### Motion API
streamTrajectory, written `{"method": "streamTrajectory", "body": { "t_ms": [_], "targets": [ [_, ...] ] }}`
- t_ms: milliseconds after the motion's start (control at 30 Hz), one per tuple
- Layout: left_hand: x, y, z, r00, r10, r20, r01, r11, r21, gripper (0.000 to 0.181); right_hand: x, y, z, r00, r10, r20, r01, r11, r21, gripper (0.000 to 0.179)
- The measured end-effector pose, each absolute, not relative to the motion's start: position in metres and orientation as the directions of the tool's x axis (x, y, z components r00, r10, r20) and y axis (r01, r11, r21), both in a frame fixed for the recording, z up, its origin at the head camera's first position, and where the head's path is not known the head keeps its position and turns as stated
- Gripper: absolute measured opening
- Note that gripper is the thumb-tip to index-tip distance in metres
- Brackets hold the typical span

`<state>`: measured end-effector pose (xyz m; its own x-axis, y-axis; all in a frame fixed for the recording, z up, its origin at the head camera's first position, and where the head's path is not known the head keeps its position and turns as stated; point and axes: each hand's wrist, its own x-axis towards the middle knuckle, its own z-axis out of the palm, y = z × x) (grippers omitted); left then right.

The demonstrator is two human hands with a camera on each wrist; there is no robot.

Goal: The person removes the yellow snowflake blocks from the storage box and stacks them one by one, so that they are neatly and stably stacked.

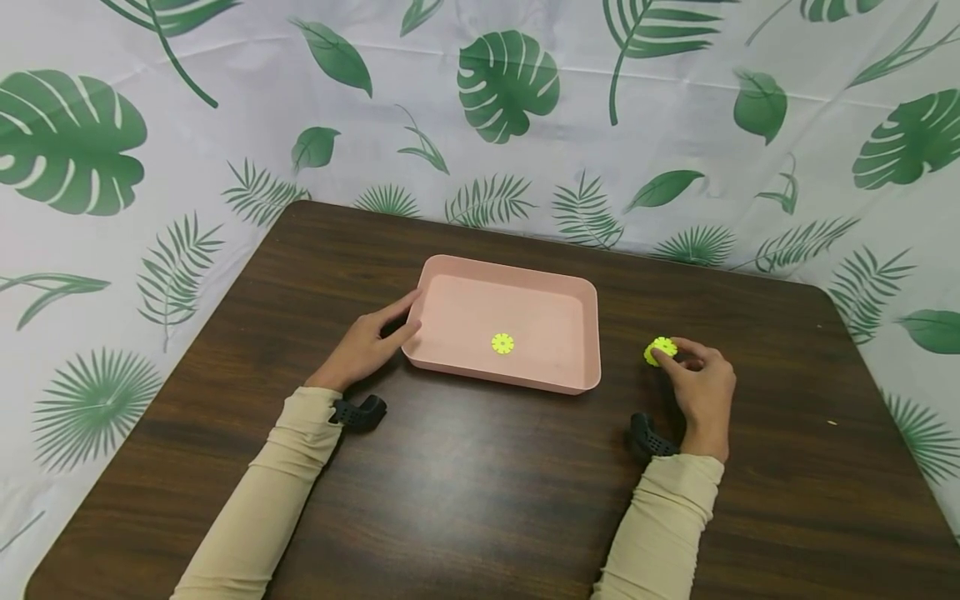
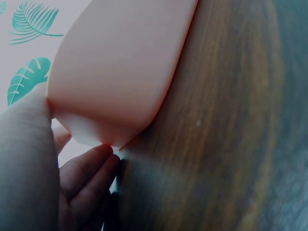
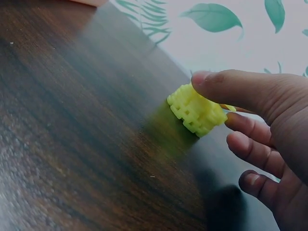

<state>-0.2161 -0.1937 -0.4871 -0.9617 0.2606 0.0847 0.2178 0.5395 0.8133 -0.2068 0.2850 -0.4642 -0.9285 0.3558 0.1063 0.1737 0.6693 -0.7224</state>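
A shallow pink tray [image 1: 517,375] lies on the table, with a yellow notched disc [image 1: 502,343] flat inside it. My left hand [image 1: 363,346] holds the tray's left end. In the left wrist view, its thumb reaches the rim of the tray [image 2: 120,57] while the fingertips [image 2: 108,150] touch the outer wall. To the right of the tray, my right hand [image 1: 701,387] pinches a small stack of yellow notched discs [image 3: 195,111] between thumb and fingers. This stack is close over the table, and the lower fingers are spread apart behind it.
The dark wooden table [image 1: 450,483] has rounded back corners. Behind it hangs a white cloth [image 1: 420,83] printed with green leaves. Black wrist cameras [image 1: 362,412] sit on both wrists. A tiny pale fleck [image 1: 832,422] lies on the right of the table.
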Motion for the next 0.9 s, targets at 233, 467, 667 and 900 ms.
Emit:
{"method": "streamTrajectory", "body": {
  "t_ms": [233, 467, 667, 900],
  "targets": [
    [-0.2163, -0.1942, -0.4882, -0.962, 0.258, 0.088, 0.217, 0.533, 0.818, 0.062, -0.2069, 0.2856, -0.4641, -0.931, 0.357, 0.074, 0.194, 0.658, -0.727, 0.049],
    [-0.2164, -0.1941, -0.4885, -0.962, 0.258, 0.088, 0.218, 0.533, 0.818, 0.062, -0.2062, 0.2856, -0.4639, -0.931, 0.358, 0.066, 0.2, 0.654, -0.729, 0.048],
    [-0.2166, -0.1936, -0.4884, -0.963, 0.255, 0.087, 0.216, 0.539, 0.814, 0.062, -0.206, 0.2857, -0.4639, -0.933, 0.354, 0.062, 0.201, 0.657, -0.726, 0.049],
    [-0.2159, -0.1935, -0.4882, -0.962, 0.258, 0.085, 0.217, 0.542, 0.812, 0.063, -0.2066, 0.2862, -0.4649, -0.934, 0.354, 0.054, 0.205, 0.653, -0.729, 0.05]
  ]
}}
